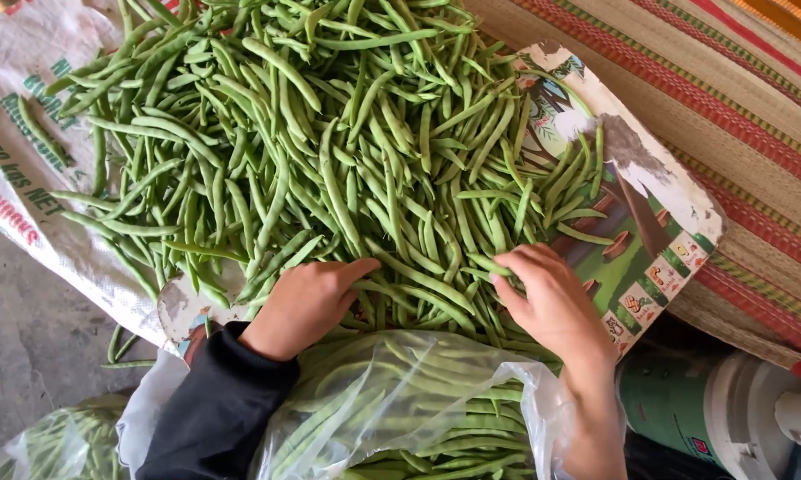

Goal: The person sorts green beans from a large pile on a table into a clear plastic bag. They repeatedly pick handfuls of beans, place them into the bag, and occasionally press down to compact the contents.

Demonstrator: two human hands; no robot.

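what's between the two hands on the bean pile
In the head view, only green beans lie between the left hand and the right hand, running lengthwise toward the clear plastic bag below.

Both hands reach forward palms down, left hand (307,304) black-sleeved with fingers together, right hand (550,302) bare-wristed, fingers curled.
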